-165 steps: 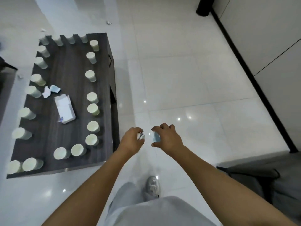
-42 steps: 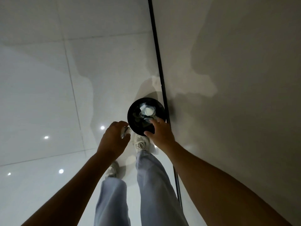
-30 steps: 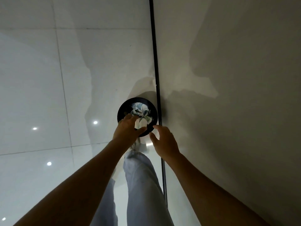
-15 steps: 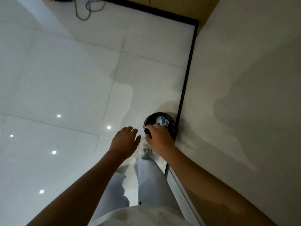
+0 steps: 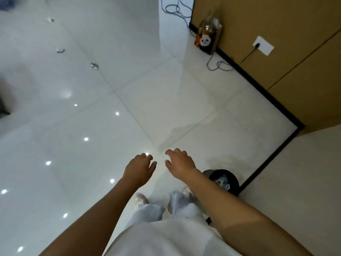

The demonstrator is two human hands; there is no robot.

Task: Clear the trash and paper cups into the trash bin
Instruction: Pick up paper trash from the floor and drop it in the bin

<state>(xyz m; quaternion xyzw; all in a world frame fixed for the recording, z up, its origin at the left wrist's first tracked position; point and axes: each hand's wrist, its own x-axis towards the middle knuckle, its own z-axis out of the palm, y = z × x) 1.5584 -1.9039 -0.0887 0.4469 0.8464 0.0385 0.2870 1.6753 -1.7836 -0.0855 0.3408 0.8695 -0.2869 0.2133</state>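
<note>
The round black trash bin (image 5: 233,179) stands on the white floor against the wall's dark baseboard, at my lower right, with crumpled white and blue paper (image 5: 222,181) inside it. My right forearm crosses in front of its left side. My left hand (image 5: 139,168) and my right hand (image 5: 180,162) hover side by side over the floor, left of the bin, fingers loosely relaxed and holding nothing. Three small crumpled paper scraps lie on the floor far to the upper left: one scrap (image 5: 95,65), another scrap (image 5: 60,50) and a third scrap (image 5: 50,20). No paper cups are in view.
A small bag with a panda face (image 5: 207,38) leans against the brown wall at the top. Cables (image 5: 218,65) trail on the floor beside it, one running to a wall socket (image 5: 263,45). A beige wall runs along the right. My legs and shoes are below.
Both hands dropped their paper into the bin and drew back empty. My view has swung left away from the bin, which now sits at my lower right.
</note>
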